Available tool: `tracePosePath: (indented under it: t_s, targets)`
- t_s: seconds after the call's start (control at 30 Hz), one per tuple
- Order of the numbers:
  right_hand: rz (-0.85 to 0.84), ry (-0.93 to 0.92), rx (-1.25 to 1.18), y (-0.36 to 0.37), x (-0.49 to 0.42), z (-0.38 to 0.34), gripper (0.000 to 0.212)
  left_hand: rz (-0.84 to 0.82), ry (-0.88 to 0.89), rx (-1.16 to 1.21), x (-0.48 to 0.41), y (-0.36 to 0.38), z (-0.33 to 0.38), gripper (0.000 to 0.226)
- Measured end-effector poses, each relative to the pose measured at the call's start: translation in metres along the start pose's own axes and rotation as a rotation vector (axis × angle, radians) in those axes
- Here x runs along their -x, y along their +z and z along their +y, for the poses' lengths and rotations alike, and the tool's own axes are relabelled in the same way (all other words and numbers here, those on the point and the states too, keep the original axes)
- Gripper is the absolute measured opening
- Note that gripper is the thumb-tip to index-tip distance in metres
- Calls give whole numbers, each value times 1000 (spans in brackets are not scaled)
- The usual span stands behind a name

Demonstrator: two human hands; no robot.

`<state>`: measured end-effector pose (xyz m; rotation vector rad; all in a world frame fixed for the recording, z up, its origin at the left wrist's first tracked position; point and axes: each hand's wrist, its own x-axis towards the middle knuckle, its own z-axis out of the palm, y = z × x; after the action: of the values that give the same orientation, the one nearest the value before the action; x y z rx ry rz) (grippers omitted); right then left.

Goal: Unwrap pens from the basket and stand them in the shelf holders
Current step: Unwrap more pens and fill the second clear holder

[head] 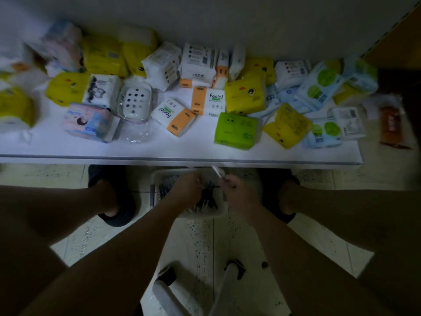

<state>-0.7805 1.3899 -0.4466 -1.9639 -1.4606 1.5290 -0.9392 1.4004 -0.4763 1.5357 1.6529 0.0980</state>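
White basket [157,179] of dark pens [206,199] at lower centre, reached into by left hand [185,187], pale wrapped pen [217,171] pinched by right hand [232,185], tissue packs [243,96] scattered across shelf [182,153] above.

Both forearms are bare, with no sleeves, watch or rings visible. The feet wear dark slip-on shoes [114,197] with rounded toes; the legs are bare.

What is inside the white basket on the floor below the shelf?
The white basket holds a pile of dark pens. The left hand and right hand cover its middle, so the pen count and anything beneath stay hidden. The right hand grips something pale, too blurred to identify.
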Motion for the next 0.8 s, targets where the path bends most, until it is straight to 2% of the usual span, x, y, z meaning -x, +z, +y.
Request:
tracePosePath:
  t_s: [0.1,0.17,0.27,0.33,0.4,0.53,0.67,0.8]
  targets:
    - [97,-86,-14,-12,3,-25,23,132,80,73,13,-40,25,6]
    - [164,-167,21,-25,10,-46,32,238,145,150,26,-69,44,5]
    - [234,-352,20,-47,29,-83,48,283,293,243,51,-107,76,20]
    - [267,-466,25,-63,48,-111,52,308,365,277,70,-131,99,23]
    - [290,-547,37,-78,67,-133,47,361,409,307,89,-152,122,22]
    - [343,-660,-34,-108,107,-176,18,447,506,348,128,-190,166,14]
    - [411,-833,-72,-138,152,-217,33,594,638,319,168,-226,205,17]
    - [412,-953,-76,-165,190,-253,20,714,759,307,199,-253,238,20]
